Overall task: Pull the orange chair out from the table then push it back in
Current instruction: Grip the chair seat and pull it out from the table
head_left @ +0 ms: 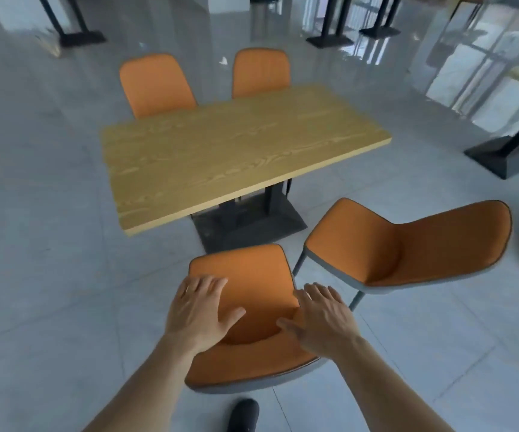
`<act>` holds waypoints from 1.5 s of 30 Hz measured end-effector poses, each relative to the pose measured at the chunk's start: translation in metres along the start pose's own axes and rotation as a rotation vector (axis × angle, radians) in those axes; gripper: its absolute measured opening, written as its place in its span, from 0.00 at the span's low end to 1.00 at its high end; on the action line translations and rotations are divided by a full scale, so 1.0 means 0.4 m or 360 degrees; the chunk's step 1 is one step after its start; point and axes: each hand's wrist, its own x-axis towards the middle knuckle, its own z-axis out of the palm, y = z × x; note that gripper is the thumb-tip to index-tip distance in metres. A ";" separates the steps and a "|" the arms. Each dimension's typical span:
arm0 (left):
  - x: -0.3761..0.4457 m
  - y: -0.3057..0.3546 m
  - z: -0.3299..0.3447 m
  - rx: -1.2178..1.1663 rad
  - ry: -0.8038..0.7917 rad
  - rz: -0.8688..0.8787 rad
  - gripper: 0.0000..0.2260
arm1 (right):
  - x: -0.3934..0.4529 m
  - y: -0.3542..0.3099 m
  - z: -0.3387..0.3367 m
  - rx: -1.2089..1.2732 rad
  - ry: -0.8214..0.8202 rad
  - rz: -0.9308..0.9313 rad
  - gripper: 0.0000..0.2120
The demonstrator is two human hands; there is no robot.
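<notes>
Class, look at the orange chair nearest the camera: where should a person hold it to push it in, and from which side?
Hold the nearest chair by its backrest's two side edges, coming from behind; the seat faces the table, and the backrest is the closest part.

Four orange chairs: near point(252, 307), right point(407, 244), far point(155, 85), point(261, 73). One wooden table point(236, 145). Two hands point(199, 310), point(323, 319). One black shoe point(243, 414).

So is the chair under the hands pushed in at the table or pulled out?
Pulled out. The chair stands clear of the table, with bare floor between its seat and the table edge.
</notes>
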 end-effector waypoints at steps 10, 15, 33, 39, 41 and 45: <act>-0.222 0.193 0.184 -0.0230 -0.0038 -0.0394 0.42 | -0.077 0.099 0.163 -0.0013 -0.0156 -0.0408 0.49; -0.248 0.232 0.210 -0.0367 -0.0005 -0.0430 0.38 | -0.093 0.126 0.222 0.0063 -0.0140 -0.0451 0.45; -0.111 0.202 0.221 -0.0388 0.0080 -0.0404 0.37 | 0.077 0.179 0.228 0.0125 -0.0116 -0.0567 0.47; -0.007 0.153 0.215 -0.0365 0.0134 -0.0396 0.36 | 0.186 0.179 0.191 0.0116 -0.0090 -0.0562 0.47; 0.030 0.134 0.209 -0.0355 0.0150 -0.0393 0.36 | 0.224 0.174 0.177 0.0113 -0.0084 -0.0563 0.47; 0.110 0.094 0.193 -0.0337 0.0167 -0.0388 0.37 | 0.310 0.166 0.145 0.0121 -0.0082 -0.0554 0.49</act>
